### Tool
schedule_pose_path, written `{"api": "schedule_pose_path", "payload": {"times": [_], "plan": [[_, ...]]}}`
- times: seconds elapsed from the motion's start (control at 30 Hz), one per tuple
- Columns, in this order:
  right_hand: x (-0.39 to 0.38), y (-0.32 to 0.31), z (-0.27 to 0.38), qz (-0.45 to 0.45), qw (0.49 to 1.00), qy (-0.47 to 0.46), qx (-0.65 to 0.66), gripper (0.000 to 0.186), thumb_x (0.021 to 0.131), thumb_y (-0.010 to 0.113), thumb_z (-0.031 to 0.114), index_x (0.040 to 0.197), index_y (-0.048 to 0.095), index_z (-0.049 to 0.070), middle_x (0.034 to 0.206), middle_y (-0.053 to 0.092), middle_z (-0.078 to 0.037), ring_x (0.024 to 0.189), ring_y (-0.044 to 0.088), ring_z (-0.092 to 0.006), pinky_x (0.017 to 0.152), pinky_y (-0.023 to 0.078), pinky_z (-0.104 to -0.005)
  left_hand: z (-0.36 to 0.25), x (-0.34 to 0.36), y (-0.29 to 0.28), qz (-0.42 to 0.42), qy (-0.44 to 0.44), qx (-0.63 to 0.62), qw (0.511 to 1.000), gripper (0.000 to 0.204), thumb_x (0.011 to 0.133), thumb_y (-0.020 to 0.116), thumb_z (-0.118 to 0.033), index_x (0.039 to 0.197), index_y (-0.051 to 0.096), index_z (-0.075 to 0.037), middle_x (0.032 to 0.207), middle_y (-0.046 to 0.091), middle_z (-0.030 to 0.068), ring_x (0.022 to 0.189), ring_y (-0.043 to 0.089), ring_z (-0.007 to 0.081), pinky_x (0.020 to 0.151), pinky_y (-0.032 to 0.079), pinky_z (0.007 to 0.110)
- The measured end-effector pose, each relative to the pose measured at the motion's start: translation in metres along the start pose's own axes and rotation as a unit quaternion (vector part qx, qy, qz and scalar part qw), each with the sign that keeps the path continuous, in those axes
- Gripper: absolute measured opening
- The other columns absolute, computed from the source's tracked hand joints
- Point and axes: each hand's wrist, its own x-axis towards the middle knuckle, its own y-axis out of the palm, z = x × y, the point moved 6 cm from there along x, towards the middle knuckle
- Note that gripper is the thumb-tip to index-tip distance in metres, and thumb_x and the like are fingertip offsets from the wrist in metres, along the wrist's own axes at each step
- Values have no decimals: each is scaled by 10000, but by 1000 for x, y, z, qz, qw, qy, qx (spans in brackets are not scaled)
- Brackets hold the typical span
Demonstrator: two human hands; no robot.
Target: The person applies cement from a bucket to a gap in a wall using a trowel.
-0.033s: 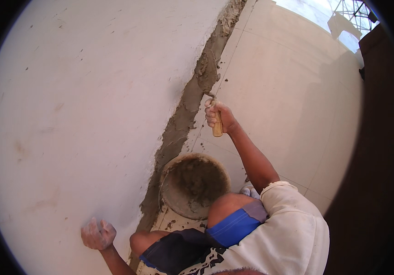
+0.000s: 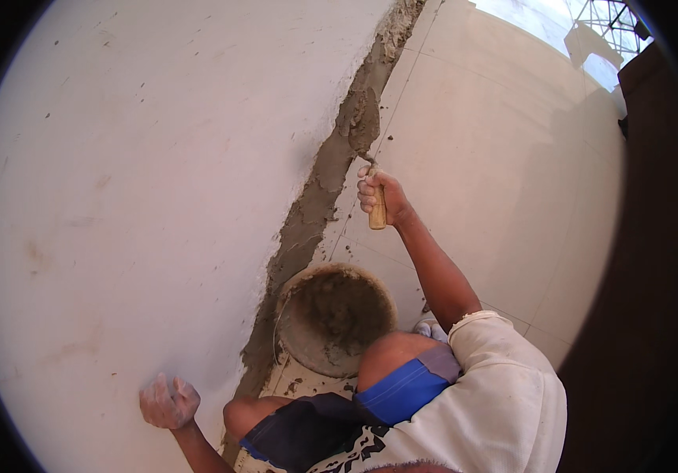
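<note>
In my right hand (image 2: 382, 195) is a trowel (image 2: 377, 214), gripped round its wooden handle. Its blade, coated in grey mortar, lies against the strip of wet mortar (image 2: 329, 169) along the foot of the white wall (image 2: 157, 173). My left hand (image 2: 169, 402) is at the wall low on the left, its fingers curled in and dusted white; nothing shows in it. Between my right knee and the mortar strip stands a round bucket (image 2: 378, 285) with mortar inside, its rim crusted.
Pale floor tiles (image 2: 504, 158) spread to the right of the strip, with small mortar crumbs beside it. My bent knees (image 2: 398, 359) are close to the bucket. A dark brown surface (image 2: 654, 236) borders the right side. Bright light and a metal lattice (image 2: 611, 24) show at the far right.
My right hand and the trowel have shifted slightly right and away from me along the mortar strip. My left hand and the bucket stay where they were.
</note>
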Motion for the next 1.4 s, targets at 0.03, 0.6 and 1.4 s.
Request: {"api": "schedule_pose_path", "payload": {"times": [0.03,0.6,1.4], "plan": [[7,-14,9,-8,1000,-8,6,186,870,511,160,1045,511,95,649,432,24,504,444,-86,448,448,-274,0,-1,1,5,-1,2,1000,216,872,655,-174,964,663,21,769,625,114,626,585,326,608,526,430],[11,25,9,-185,952,-51,-238,97,842,582,98,904,523,52,687,514,-30,514,531,-147,450,492,-314,8,-17,0,31,-27,5,999,219,868,653,-177,962,658,20,828,640,120,672,594,339,638,543,440],[-24,44,-35,-214,951,-16,-224,95,855,575,126,903,512,73,689,527,-30,520,535,-140,447,493,-327,2,-4,0,-43,29,6,999,254,900,655,-221,920,669,32,763,619,108,583,547,260,530,473,372]]}}
